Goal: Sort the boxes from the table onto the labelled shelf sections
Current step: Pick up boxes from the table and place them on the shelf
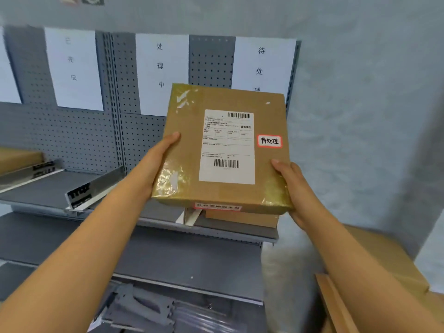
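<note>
A flat brown cardboard box with a white shipping label and a small red-framed handwritten sticker is held up in front of the grey pegboard shelf. My left hand grips its left edge, thumb on top. My right hand grips its lower right corner. The box hangs over the rightmost shelf section, below the right white paper sign. Another brown box lies on the shelf board right under it. Two more paper signs, a middle one and a left one, mark the other sections.
Metal dividers split the shelf board into sections. A brown box lies at the far left of the shelf. Lower shelf boards sit below, with loose grey metal parts at the bottom. Cardboard boxes stand at the lower right.
</note>
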A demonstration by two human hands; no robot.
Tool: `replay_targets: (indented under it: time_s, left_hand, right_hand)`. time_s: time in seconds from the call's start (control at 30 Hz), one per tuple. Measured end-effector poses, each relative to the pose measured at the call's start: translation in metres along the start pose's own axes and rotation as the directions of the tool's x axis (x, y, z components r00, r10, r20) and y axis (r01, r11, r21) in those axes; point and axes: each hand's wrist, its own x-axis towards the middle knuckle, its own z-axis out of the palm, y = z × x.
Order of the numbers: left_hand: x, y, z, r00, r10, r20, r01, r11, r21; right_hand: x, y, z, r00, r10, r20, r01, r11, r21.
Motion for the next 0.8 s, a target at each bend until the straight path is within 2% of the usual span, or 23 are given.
replay_targets:
  time_s: [0.2,0.4,0.63,0.8]
  left_hand:
    - [0.069,0.018,0.015,0.999,-0.011,0.048,0.012,1.000,-0.010]
    - [0.145,0.014,0.030,0.984,-0.030,0.178,0.026,0.999,0.023]
    - [0.209,-0.014,0.043,0.965,-0.133,0.226,0.119,0.990,0.074]
    - [0.228,-0.036,0.041,0.961,-0.199,0.194,0.177,0.976,0.124]
  right_hand:
    - [0.066,-0.024,-0.014,0.999,-0.004,-0.048,0.007,0.999,0.051]
    - [0.115,-0.041,-0.023,0.997,-0.037,-0.067,0.039,0.999,0.036]
    - [0.158,-0.028,-0.037,0.989,0.104,-0.108,-0.102,0.995,0.020]
    - [0.175,-0.008,-0.043,0.970,0.210,-0.123,-0.210,0.978,0.015]
